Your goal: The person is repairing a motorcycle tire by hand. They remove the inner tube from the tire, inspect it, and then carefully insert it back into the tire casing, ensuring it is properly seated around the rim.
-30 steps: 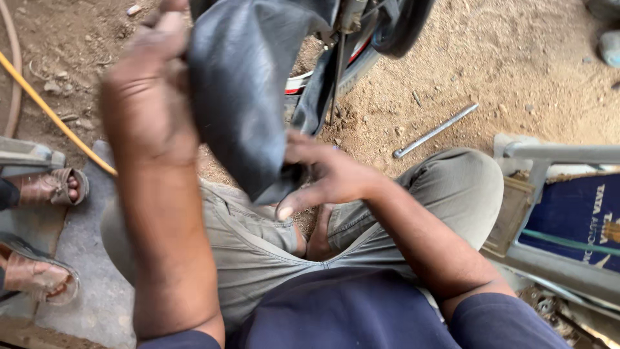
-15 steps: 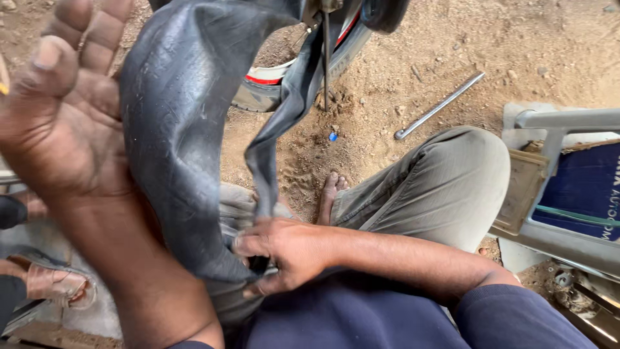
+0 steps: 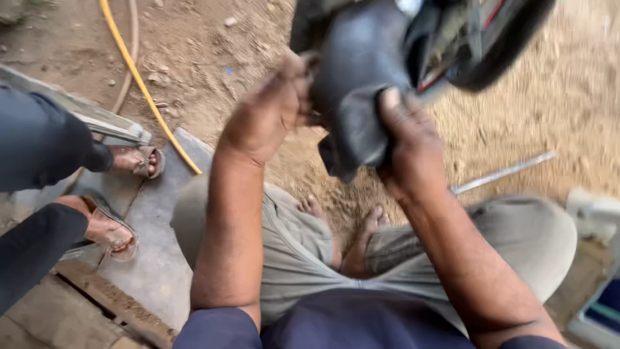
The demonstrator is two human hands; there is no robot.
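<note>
You have two hands up in front of you, and both are on one thing: a single black rubber inner tube, limp and folded, hanging at chest height over the dirt ground. Your left hand has its grip clamped on the tube's left edge, fingers curled into the rubber. Your right hand has its grip clamped on the tube's right side, thumb pressed flat against the front of the fold and the other fingers hidden behind it. The two hands sit near each other, with only the bunched rubber between them. The tube's lower fold droops to a point just beside your right wrist.

Just behind the tube, at the top right, one wheel with a black tyre and a red strip shows; the picture is blurred there, so you cannot tell whether the tube touches it.

Below the hands, your two knees in grey trousers spread apart, and your two bare feet rest on the sand between them. One metal rod lies on the ground to your right, well apart from the tube. One yellow hose runs across the dirt at the left, beside a second, brownish hose.

At the far left, another person's two sandalled feet stand on a grey slab.
</note>
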